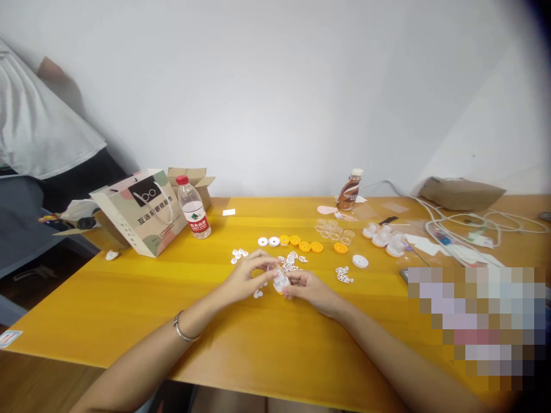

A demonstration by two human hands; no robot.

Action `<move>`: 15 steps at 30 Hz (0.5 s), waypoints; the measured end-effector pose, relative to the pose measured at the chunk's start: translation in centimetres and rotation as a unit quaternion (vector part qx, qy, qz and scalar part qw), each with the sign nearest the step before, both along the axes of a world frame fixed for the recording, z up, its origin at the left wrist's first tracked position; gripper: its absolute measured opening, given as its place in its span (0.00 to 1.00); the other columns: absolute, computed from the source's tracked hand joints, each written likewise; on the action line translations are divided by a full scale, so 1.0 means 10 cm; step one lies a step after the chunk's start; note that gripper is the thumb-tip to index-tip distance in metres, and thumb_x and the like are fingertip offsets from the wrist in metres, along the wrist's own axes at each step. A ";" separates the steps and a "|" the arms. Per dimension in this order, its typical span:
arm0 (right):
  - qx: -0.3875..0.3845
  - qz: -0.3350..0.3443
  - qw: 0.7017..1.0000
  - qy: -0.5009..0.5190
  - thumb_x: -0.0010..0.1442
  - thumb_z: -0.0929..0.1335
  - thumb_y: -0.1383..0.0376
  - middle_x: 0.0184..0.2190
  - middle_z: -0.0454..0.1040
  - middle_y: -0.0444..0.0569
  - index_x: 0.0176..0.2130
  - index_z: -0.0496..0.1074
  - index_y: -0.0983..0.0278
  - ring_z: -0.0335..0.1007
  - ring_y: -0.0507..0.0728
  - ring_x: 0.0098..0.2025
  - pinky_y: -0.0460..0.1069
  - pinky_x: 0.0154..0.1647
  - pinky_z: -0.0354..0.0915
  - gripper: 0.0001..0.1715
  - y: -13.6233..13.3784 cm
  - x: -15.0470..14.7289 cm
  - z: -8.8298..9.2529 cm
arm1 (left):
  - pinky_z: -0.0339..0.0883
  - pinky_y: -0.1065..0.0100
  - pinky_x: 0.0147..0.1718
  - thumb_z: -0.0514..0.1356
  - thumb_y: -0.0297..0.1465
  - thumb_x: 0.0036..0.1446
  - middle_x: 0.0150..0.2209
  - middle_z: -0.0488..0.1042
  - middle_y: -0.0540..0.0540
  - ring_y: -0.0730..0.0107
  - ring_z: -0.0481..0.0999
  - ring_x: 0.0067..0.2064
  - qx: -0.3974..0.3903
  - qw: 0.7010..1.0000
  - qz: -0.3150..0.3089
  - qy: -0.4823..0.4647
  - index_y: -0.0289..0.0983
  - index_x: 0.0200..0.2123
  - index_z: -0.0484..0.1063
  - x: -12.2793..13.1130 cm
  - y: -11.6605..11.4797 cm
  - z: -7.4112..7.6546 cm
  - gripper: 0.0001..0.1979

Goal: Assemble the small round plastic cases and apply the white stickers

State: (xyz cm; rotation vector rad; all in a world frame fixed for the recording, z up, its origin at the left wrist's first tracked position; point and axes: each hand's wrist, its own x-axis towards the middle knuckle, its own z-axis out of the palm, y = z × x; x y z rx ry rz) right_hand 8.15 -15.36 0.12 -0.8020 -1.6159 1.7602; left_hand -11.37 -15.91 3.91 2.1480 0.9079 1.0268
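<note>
Left fingers [262, 262] and right fingers [298, 276] grip a clear, yellow-based plastic cup [280, 280], seemingly part-assembled; farther off, round yellow plastic discs [305, 246] lie loose.

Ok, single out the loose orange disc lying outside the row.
The loose orange disc between the row and the solid white disc; the other four line up beside two white ones.

Single head-worn view: looks forward and down from the near side of the surface [241, 350], fairly close; wall [258, 103] beyond.
</note>
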 end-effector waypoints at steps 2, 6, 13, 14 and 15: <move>0.015 -0.004 1.000 -0.008 0.48 0.70 0.61 0.27 0.69 0.43 0.35 0.72 0.65 0.62 0.49 0.28 0.44 0.31 0.58 0.14 -0.01 -0.02 0.00 | 0.64 0.68 0.38 0.57 0.34 0.54 0.36 0.70 0.44 0.70 0.69 0.37 -0.003 1.000 0.004 0.010 0.36 0.42 0.71 0.03 0.00 -0.04 0.13; 0.043 -0.001 0.999 -0.026 0.50 0.69 0.58 0.26 0.68 0.42 0.34 0.71 0.65 0.61 0.49 0.28 0.45 0.32 0.58 0.13 -0.05 -0.06 0.01 | 0.64 0.70 0.36 0.56 0.35 0.54 0.34 0.71 0.44 0.71 0.70 0.35 -0.020 0.999 0.023 0.009 0.34 0.41 0.71 0.01 -0.02 -0.08 0.13; 0.049 0.028 0.998 -0.036 0.53 0.66 0.55 0.23 0.66 0.43 0.30 0.70 0.66 0.61 0.49 0.26 0.45 0.30 0.57 0.15 -0.11 -0.05 0.04 | 0.63 0.67 0.42 0.54 0.32 0.56 0.39 0.71 0.42 0.68 0.70 0.41 -0.065 0.995 -0.058 -0.037 0.35 0.44 0.70 -0.05 -0.04 -0.06 0.13; 0.040 0.032 0.998 -0.032 0.53 0.65 0.55 0.23 0.66 0.43 0.30 0.69 0.66 0.60 0.49 0.26 0.45 0.29 0.57 0.16 -0.12 -0.05 0.05 | 0.63 0.67 0.42 0.54 0.32 0.57 0.41 0.70 0.42 0.67 0.70 0.42 -0.083 0.993 -0.076 -0.044 0.35 0.45 0.69 -0.06 -0.04 -0.06 0.14; 0.032 0.037 0.998 -0.025 0.53 0.65 0.55 0.23 0.66 0.44 0.29 0.69 0.67 0.60 0.49 0.26 0.44 0.29 0.57 0.16 -0.12 -0.05 0.05 | 0.63 0.66 0.43 0.53 0.33 0.57 0.42 0.70 0.42 0.67 0.70 0.43 -0.099 0.989 -0.093 -0.050 0.36 0.45 0.69 -0.07 -0.04 -0.06 0.14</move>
